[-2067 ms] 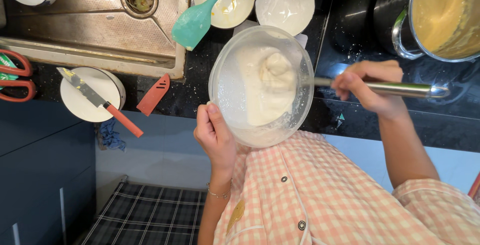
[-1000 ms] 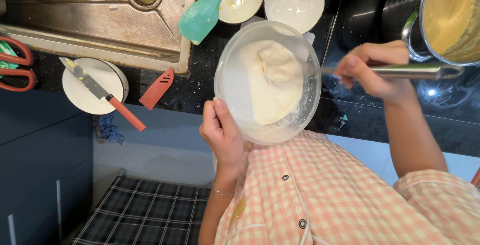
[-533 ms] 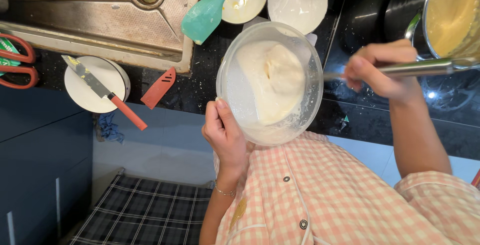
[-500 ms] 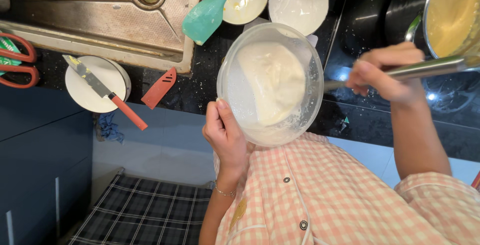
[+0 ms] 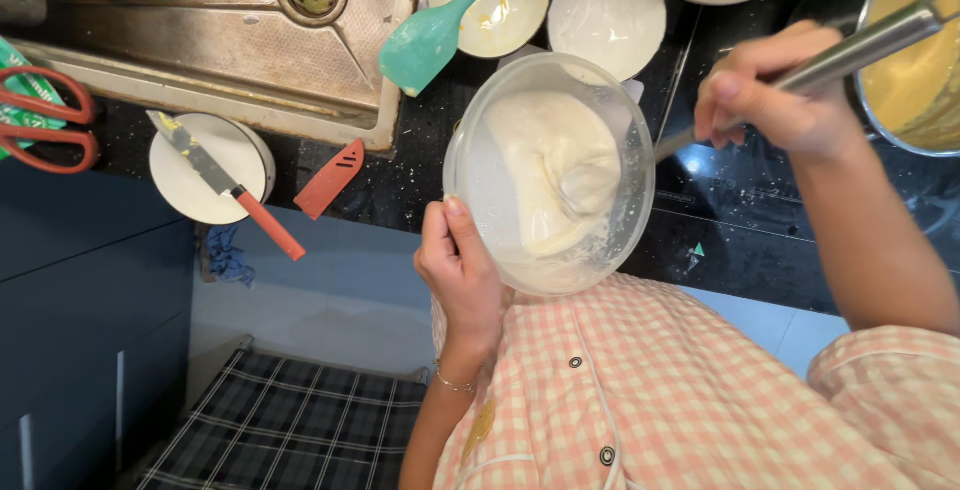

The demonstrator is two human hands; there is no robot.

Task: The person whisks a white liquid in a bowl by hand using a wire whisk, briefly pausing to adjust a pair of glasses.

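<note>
My left hand [image 5: 460, 270] grips the near rim of a clear glass bowl [image 5: 478, 155] that holds thick white batter [image 5: 545, 165]. The bowl is lifted above the black counter edge, close to my checked shirt. My right hand [image 5: 775, 100] is closed around a long metal handle [image 5: 860, 45]; its spoon end [image 5: 590, 185] is sunk in the batter. The handle slants up to the right, over a metal pot of yellow batter [image 5: 915, 60].
A steel sink [image 5: 215, 40] lies at upper left. A teal spatula [image 5: 430, 35] rests on a smeared white bowl [image 5: 510, 15], beside a white plate [image 5: 610, 15]. A red-handled knife [image 5: 225, 180] lies across a white cup; red scissors [image 5: 40, 125] sit far left.
The bowl has come nearer my body and the camera. My right hand and the handle have risen toward the upper right, with the spoon still turning in the batter.
</note>
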